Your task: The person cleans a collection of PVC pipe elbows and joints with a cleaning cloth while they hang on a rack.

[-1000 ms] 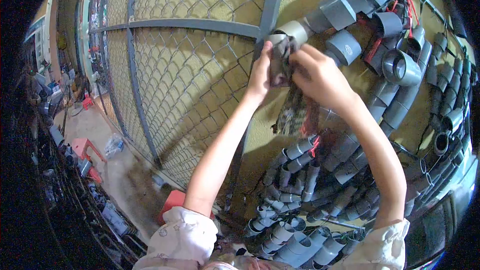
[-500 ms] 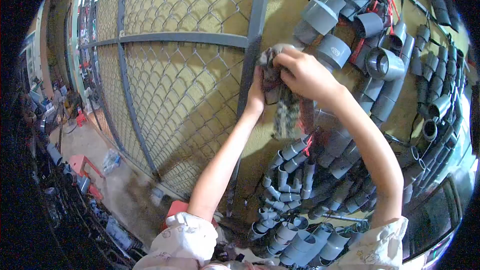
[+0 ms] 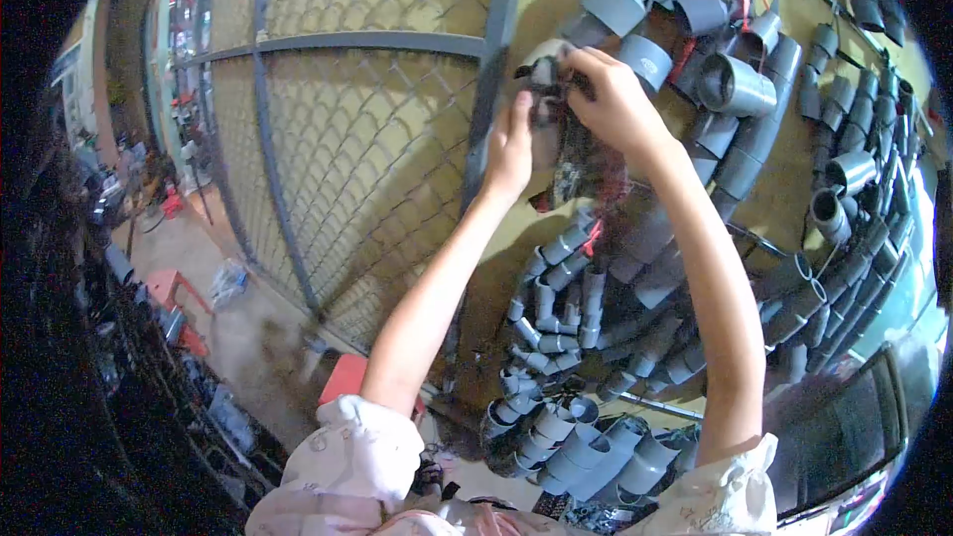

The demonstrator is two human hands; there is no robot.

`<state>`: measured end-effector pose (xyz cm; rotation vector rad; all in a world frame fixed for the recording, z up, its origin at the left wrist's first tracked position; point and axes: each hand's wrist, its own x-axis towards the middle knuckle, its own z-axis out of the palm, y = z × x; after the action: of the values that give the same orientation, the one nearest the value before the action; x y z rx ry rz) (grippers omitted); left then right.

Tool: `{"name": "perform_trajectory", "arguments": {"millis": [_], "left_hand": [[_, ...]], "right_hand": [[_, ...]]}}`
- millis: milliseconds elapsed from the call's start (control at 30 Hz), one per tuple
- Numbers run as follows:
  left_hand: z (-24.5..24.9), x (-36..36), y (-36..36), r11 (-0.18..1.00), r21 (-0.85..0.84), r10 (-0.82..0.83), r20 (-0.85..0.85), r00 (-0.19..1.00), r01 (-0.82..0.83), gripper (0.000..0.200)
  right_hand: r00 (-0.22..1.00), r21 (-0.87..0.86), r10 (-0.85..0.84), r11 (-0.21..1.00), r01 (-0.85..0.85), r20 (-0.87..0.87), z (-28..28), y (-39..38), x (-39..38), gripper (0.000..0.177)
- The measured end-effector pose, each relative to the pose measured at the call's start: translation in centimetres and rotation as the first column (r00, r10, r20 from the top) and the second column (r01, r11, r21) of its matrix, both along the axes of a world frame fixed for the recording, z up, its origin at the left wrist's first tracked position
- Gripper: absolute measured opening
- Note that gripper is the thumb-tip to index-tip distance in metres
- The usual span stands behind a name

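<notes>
Both my hands are raised in front of the yellow wall, beside the upright of the mesh frame. My right hand (image 3: 613, 99) is closed, with bent fingers pinching a dark, patterned cloth (image 3: 568, 164) that hangs down below it. My left hand (image 3: 509, 151) is on the other side, thumb up, its palm against the same dark-and-pale bundle (image 3: 543, 79). Its far fingers are hidden behind the bundle. Whether something else is wrapped inside the cloth, I cannot tell. Strings of grey pipe fittings (image 3: 620, 2) hang just right of my right hand.
A metal frame with chain-link mesh (image 3: 372, 139) stands at the left. More grey fittings (image 3: 576, 457) hang low in front of me, and others (image 3: 735, 84) at the right, tied with red string. A red stool (image 3: 345, 377) stands by my left elbow; another (image 3: 174, 288) is farther left.
My view has shifted slightly. Both hands have moved a little up in the picture, the cloth has changed shape, and the left thumb now stands clearer of the bundle.
</notes>
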<state>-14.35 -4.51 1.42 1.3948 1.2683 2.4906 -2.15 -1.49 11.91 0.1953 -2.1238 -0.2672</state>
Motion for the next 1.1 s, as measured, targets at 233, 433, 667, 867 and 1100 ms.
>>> {"name": "perform_trajectory", "arguments": {"millis": [233,433,667,867,1100], "left_hand": [[-0.2,-1.9,-0.8,0.897,0.255,-0.398,0.106,0.911,0.362,0.048],[1.2,-1.2,-2.8,0.981,0.143,-0.133,-0.002,0.991,0.132,0.055],[0.9,-1.3,-3.9,0.763,0.145,-0.646,0.214,0.732,0.63,0.054],[1.0,-0.4,-3.2,0.623,0.124,-0.774,0.237,0.587,0.772,0.064],[-0.8,2.2,-1.7,0.691,0.123,-0.721,0.192,0.666,0.712,0.068]], "right_hand": [[0.976,0.02,0.052,0.998,-0.058,0.21,-3.8,-3.0,1.0,0.02],[0.99,-0.06,0.139,0.988,-0.139,-0.006,-0.1,-1.1,-1.3,0.02],[0.989,-0.055,0.077,0.996,-0.07,0.123,-4.1,-3.3,0.4,0.019],[0.968,-0.288,0.074,0.947,-0.143,-0.238,-2.6,-1.5,-2.2,0.018],[0.956,-0.209,-0.13,0.975,0.076,-0.261,-6.4,-4.4,0.2,0.016]]}}
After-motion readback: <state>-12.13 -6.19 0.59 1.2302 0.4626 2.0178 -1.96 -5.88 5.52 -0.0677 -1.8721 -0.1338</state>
